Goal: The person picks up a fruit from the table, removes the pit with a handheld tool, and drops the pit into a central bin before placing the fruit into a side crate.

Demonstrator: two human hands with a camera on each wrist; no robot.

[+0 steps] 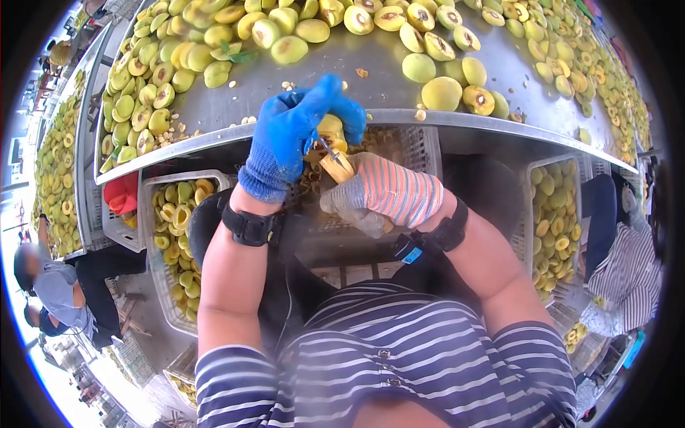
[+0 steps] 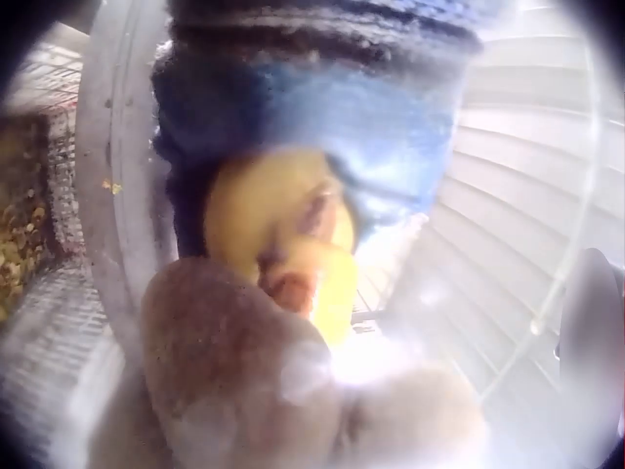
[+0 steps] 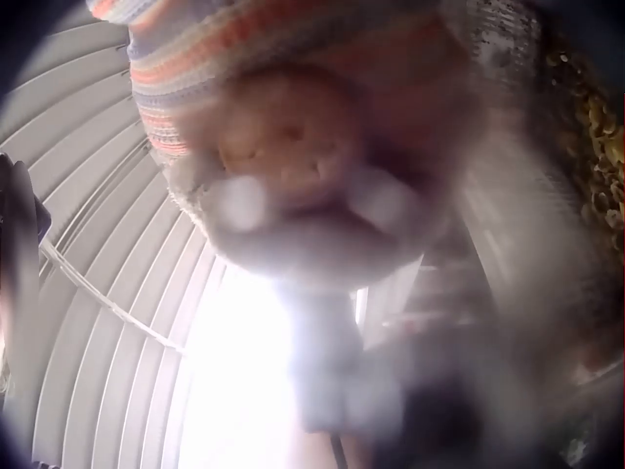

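In a blue glove, my left hand [image 1: 292, 135] grips a yellow-green fruit half [image 1: 330, 130], its fingers curled round it beyond the metal table's near edge. My right hand [image 1: 392, 191], in a striped glove with grey fingers, is closed round a tool with a wooden handle [image 1: 337, 167]. The tool's thin metal end meets the fruit. In the left wrist view the yellow fruit [image 2: 264, 210] lies against the blue glove, with the right glove's fingers [image 2: 234, 362] close below. The right wrist view is blurred; the striped glove [image 3: 293, 127] is curled round a brownish rounded end.
Halved fruits [image 1: 289, 48] and whole ones lie on the metal table [image 1: 321, 85]. Crates of fruit stand left [image 1: 148, 235] and right [image 1: 528, 235], with another crate [image 1: 428, 153] under the hands. Other people sit at the left [image 1: 61, 292] and right [image 1: 628, 271].
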